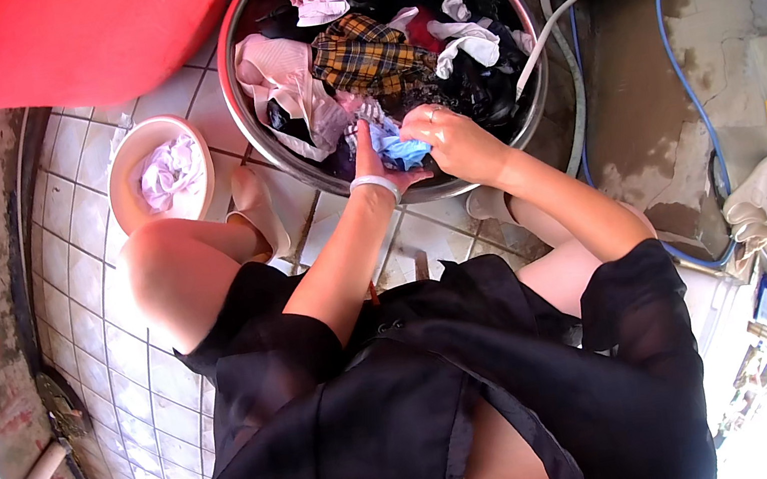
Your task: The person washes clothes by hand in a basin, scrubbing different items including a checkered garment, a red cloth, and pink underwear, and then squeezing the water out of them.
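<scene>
Both of my hands are over the near rim of a large round metal basin (237, 102) that holds dark water and clothes. A wet light-blue cloth (397, 148) is between them. My left hand (374, 161), palm up with the thumb raised, supports it from the left and below. The fingers of my right hand (450, 137) are curled on its right end. Beyond the hands lie a yellow-and-black plaid garment (364, 52), a pale pink garment (283, 70) at the left, and white cloth pieces (472, 42) at the right. Darker clothes are hard to tell apart.
A small round tub (207, 170) with white cloth stands on the tiled floor (98, 219), left of the basin. A pale hose (565, 7) reaches over the basin's right rim. A blue hose (675, 50) hangs at the right. A large red object (84, 42) stands at the upper left.
</scene>
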